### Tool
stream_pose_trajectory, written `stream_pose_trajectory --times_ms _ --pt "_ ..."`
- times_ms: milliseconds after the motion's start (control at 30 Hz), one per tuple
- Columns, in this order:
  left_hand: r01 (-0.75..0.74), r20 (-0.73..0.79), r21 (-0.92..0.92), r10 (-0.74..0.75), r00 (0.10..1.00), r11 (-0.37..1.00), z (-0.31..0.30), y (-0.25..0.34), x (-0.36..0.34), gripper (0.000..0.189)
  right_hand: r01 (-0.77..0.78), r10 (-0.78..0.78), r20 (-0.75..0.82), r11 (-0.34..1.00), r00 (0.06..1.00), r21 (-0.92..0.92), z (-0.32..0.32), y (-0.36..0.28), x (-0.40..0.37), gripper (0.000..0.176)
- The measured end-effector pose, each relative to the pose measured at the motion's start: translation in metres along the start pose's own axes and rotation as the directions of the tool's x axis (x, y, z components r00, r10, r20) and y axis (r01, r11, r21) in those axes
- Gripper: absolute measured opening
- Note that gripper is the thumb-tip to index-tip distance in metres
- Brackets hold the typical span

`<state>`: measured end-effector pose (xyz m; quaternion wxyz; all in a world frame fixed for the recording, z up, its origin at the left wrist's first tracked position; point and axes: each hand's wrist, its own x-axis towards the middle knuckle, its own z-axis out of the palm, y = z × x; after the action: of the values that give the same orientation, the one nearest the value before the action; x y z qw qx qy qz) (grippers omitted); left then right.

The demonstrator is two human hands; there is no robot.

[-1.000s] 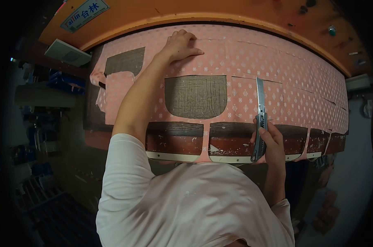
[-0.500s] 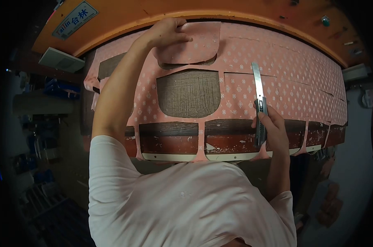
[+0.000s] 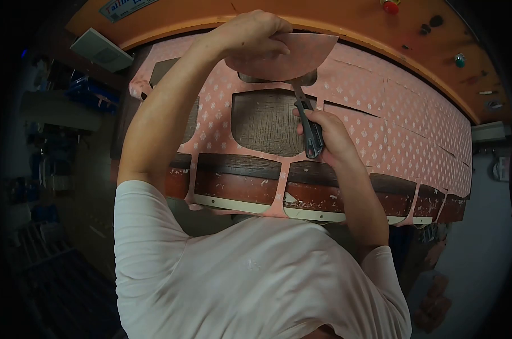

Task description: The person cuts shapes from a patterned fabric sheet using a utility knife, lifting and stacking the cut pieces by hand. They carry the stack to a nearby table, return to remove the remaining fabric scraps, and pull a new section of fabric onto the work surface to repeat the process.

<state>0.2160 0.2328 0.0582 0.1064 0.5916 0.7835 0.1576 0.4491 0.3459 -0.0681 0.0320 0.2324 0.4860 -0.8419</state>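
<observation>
At the far side of the table, my left hand (image 3: 261,37) pinches the top edge of a cut pink patterned piece (image 3: 284,59), which is lifted off the sheet with its rounded edge hanging down. My right hand (image 3: 329,133) is closed around the dark handle of a utility knife (image 3: 311,127). Its long blade points away from me, with the tip near the lower edge of the hanging piece. Around both hands lies the pink patterned sheet (image 3: 358,93), with rounded openings cut through it. A brown scored board (image 3: 267,124) shows through the opening below my left hand.
An orange machine beam (image 3: 346,17) runs along the back, carrying a red button (image 3: 390,7) and a green button (image 3: 460,60). A pale strip (image 3: 239,210) lines the table's near edge. Blue bins (image 3: 89,93) stand at the left.
My right hand has moved left and away from me with the knife, bringing the blade toward the lifted piece. My left hand has lifted the piece further and shifted slightly right. The view has turned slightly.
</observation>
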Motion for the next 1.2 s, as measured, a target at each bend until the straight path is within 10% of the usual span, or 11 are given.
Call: stream_pose_trajectory --times_ms 233,500,633,733,1000,1200 --pt "0.059 -0.235 0.05 -0.046 0.971 0.997 -0.008 0.007 -0.025 0.029 -0.017 0.028 0.235 0.999 0.972 -0.047 0.034 0.02 -0.003 0.028" --pt "0.325 -0.377 -0.564 -0.587 0.716 0.759 0.001 -0.077 -0.171 0.037 0.113 -0.11 0.043 0.99 0.993 -0.081 -0.027 0.03 -0.065 0.03" --pt "0.713 -0.187 -0.415 -0.82 0.541 0.565 0.083 -0.185 -0.279 0.057 0.121 -0.12 0.014 0.986 0.993 -0.116 -0.042 0.026 -0.075 0.031" --pt "0.851 -0.389 -0.087 -0.804 0.449 0.518 0.104 -0.167 -0.287 0.071 0.14 -0.14 0.013 0.98 0.99 -0.142 -0.035 0.026 -0.074 0.032" --pt "0.907 -0.119 -0.265 -0.945 0.306 0.327 0.096 -0.161 -0.273 0.091 0.161 -0.16 0.021 0.974 0.987 -0.16 -0.019 0.035 -0.086 0.033" --pt "0.898 -0.262 -0.144 -0.891 0.371 0.416 0.098 -0.164 -0.271 0.085 0.21 -0.222 -0.087 0.968 0.971 -0.135 -0.016 0.046 -0.098 0.031"
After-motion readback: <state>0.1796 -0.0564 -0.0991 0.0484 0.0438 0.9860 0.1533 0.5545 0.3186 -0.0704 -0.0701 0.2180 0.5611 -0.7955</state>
